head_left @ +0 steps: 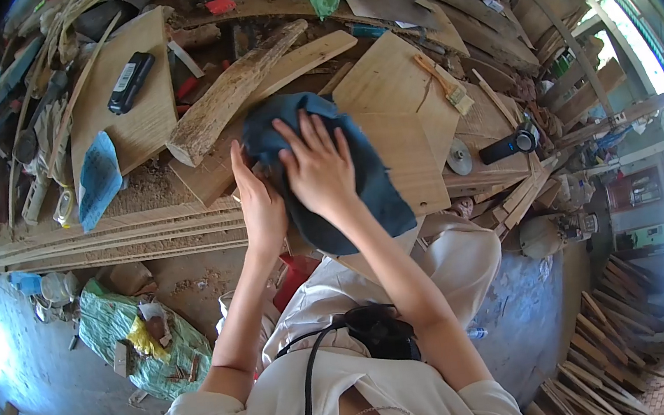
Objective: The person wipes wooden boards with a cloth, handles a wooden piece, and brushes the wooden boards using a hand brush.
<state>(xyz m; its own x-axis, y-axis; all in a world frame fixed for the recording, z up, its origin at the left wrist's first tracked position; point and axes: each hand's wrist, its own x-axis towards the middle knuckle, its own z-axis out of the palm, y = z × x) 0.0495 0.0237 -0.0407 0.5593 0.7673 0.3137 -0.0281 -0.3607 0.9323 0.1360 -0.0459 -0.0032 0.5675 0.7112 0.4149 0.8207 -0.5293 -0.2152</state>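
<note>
One view only, from a camera on the person's head, looking steeply down along both forearms with a fisheye lens that bends the edges into a dark ring. The hands sit near frame centre, close to the lens. Beyond the hands lies the bench; below them, the person's own chest and the floor.

Your surface is a cluttered run of planks. Left of your grip lie a rough log, a blue sanding sheet and a black phone; right of it, a paintbrush on plywood.
</note>
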